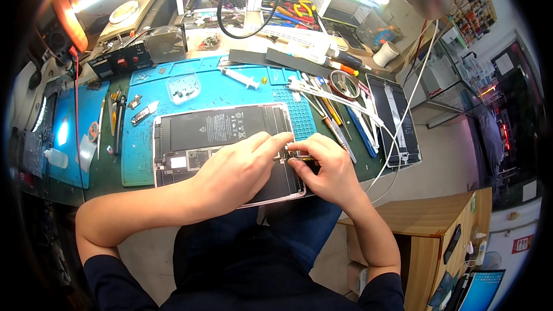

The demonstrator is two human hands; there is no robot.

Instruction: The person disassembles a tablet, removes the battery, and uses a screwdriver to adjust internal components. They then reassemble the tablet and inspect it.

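An opened tablet [184,129] lies at the near edge of the bench, its black battery cells and a circuit board exposed. Over its lower right part reaches my left hand [236,170], fingers bent together at the tablet's right end. Across from it my right hand [328,167] pinches a thin, brass-coloured tool [303,158] between thumb and fingers. Both sets of fingertips meet around a small metallic part [284,152] at that end. What exactly the left fingertips grip is hidden.
A blue repair mat [138,155] lies under the tablet. On it are a clear tray of small parts [184,88] and a syringe [240,78]. Screwdrivers and tweezers [331,115], white cables [368,112] and another opened tablet [394,118] lie to the right. A wooden cabinet [420,213] stands beside me.
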